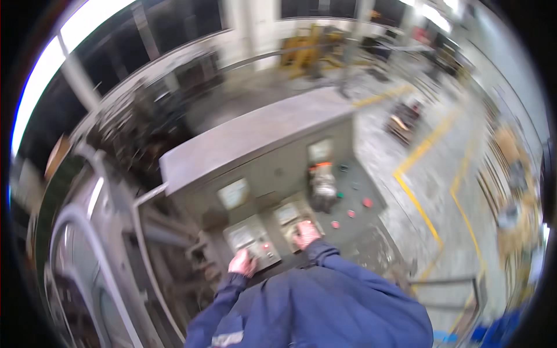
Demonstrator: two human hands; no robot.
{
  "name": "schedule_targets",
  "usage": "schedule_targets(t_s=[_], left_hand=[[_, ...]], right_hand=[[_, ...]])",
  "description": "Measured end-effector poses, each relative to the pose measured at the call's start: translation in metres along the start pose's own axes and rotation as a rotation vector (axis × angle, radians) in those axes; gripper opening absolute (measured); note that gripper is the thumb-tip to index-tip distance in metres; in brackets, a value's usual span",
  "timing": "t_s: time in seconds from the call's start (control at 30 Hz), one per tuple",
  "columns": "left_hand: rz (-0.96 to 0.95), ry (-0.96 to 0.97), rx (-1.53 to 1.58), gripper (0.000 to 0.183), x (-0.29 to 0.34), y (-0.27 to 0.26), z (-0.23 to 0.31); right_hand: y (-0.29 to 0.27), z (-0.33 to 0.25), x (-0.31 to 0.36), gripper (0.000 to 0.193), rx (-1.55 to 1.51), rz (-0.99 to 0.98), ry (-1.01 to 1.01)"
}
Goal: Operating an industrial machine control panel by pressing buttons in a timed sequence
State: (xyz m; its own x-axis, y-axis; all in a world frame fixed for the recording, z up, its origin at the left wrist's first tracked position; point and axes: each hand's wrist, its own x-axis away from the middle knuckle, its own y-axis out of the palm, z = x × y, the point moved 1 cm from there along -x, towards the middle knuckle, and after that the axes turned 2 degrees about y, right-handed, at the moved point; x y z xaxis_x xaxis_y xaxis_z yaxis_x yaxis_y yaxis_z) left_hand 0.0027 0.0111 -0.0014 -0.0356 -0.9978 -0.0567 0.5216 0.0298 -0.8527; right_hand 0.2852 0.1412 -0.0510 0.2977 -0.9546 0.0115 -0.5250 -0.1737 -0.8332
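Observation:
My left hand point(242, 264) rests at the lower edge of a light control panel point(268, 268) with a screen-like window and a red button. To its right, my right hand point(306, 234) lies over a second control panel point(286, 213), covering its lower part. Blur smears the fingers of both hands, so whether they grip a knob or only touch the panels does not show. A clear bottle point(323, 184) with an orange band stands right of the second panel. Several red buttons point(351, 214) and a green button point(340, 195) dot the grey-green console point(371, 232) beyond it.
The console's raised back has a broad pale top point(261, 130) across the far side. Metal frames and a curved pipe point(81, 217) stand at my left. A handrail point(449, 282) is at the lower right. Yellow lines point(420, 206) mark the floor; a pallet-like stack point(403, 123) sits beyond.

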Motion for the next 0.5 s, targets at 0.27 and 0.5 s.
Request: schedule_targets(t_s=[0.27, 0.5], left_hand=[[-0.056, -0.038, -0.059, 0.04, 0.002, 0.008, -0.001], [-0.03, -0.039, -0.061, 0.04, 0.008, 0.008, -0.003]], right_hand=[[-0.006, -0.004, 0.009, 0.035, -0.018, 0.105, -0.038], [-0.003, -0.009, 0.008, 0.031, -0.046, 0.117, -0.044]])
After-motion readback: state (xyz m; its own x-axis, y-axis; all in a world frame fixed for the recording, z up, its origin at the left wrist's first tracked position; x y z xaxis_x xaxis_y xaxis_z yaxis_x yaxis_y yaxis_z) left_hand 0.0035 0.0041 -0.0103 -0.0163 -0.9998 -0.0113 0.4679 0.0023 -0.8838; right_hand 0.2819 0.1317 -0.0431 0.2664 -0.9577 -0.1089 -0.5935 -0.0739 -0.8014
